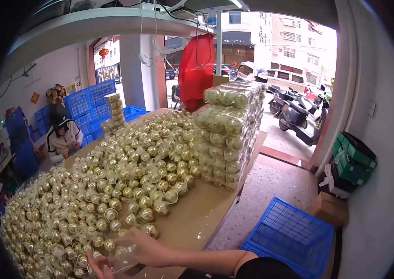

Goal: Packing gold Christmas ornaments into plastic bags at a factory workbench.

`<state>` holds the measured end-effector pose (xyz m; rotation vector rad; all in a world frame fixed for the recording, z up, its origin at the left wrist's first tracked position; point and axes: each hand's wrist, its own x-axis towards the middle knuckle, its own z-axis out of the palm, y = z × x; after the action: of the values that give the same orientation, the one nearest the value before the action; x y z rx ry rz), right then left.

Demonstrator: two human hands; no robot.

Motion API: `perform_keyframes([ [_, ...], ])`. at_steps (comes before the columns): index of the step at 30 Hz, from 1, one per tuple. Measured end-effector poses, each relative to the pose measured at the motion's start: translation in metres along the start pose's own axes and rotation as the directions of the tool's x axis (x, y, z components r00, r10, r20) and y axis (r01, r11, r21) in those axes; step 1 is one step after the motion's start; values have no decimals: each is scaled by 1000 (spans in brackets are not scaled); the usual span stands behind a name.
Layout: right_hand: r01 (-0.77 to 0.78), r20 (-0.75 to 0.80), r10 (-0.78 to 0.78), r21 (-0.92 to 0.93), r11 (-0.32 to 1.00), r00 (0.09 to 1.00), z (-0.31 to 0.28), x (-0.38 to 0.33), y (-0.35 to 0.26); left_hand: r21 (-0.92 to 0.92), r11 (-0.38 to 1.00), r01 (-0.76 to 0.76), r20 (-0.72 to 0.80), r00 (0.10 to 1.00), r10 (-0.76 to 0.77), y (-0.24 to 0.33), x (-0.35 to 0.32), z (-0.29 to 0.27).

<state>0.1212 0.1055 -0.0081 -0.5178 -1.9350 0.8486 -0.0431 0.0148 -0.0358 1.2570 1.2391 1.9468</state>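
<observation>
Table (197, 218) spans centre, brown top bare at 5 o'clock. Heap of gold balls (113, 181) covers it from 12 to 8 o'clock. Stack of bagged balls (229, 130) at 2 o'clock edge. Blue crate (290, 235) on floor, 4 o'clock. Right hand (143, 246) at 6 o'clock, fingers curled round clear wrapper (125, 261). Left hand (98, 267) just beside, fingertips pinching same wrapper from below.

Pretty bright daylight pouring in from the open street side, street a bit blown out, gold ornaments (127, 167) glinting, heavy fisheye bending, black vignette corners, slightly soft overall
</observation>
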Motion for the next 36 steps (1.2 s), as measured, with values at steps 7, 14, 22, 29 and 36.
perform_keyframes([
  [7, 373, 228, -309, -342, 863, 923, 20, 39, -18, 186, 953, -238, 43, 971, 234, -17, 14, -26],
  [14, 317, 213, -273, -213, 924, 938, 26, 45, -1, 307, 916, -258, 152, 964, 220, 5, 13, -12],
  [22, 376, 205, -331, -252, 892, 921, 10, 7, -23, 244, 953, -180, 111, 981, 157, 16, 9, -7],
  [29, 429, 27, -439, -280, 859, 898, 5, -1, -26, 300, 940, -165, 156, 980, 122, 12, 7, -12],
  [36, 97, 182, -58, -213, 972, 982, -28, 23, -44, 166, 986, 15, 314, 947, -68, 48, 25, 15],
])
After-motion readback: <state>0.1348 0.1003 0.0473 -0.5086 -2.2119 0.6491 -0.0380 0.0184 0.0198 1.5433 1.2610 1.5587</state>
